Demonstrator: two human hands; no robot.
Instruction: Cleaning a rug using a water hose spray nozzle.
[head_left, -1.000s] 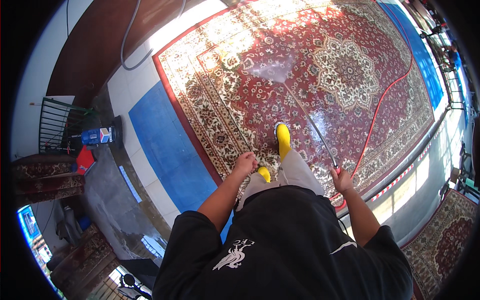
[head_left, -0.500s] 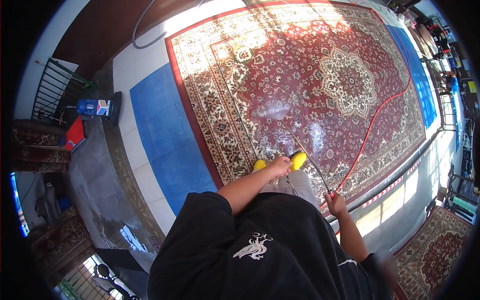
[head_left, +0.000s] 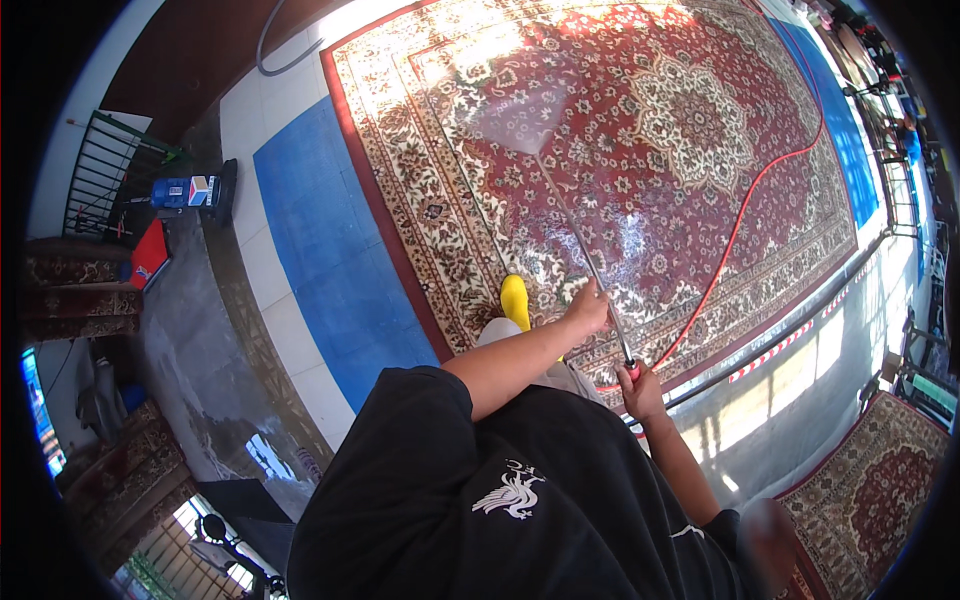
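My right hand [head_left: 643,392] is closed on the red grip at the near end of a long, thin spray wand [head_left: 572,222]. My left hand [head_left: 588,308] is closed at the wand's metal tube, ahead of the right. From the tip a pale fan of spray [head_left: 522,118] lands on a large red and cream patterned carpet [head_left: 590,100]. Wet, foamy patches shine on the carpet in front of my feet. A red hose [head_left: 740,225] curves over the carpet toward my right hand. I stand on the carpet in yellow boots [head_left: 515,300], one of them mostly hidden.
Blue floor mats [head_left: 320,240] and white tiles border the carpet on the left. Beyond them stands a blue-motored machine [head_left: 188,191] beside a red board [head_left: 150,254]. A black pipe and a red-and-white striped bar [head_left: 770,350] run along the right; another carpet [head_left: 870,490] lies beyond.
My left hand has moved right and forward onto the wand. The wand has swung left and its spray now falls farther away. One boot has stepped forward.
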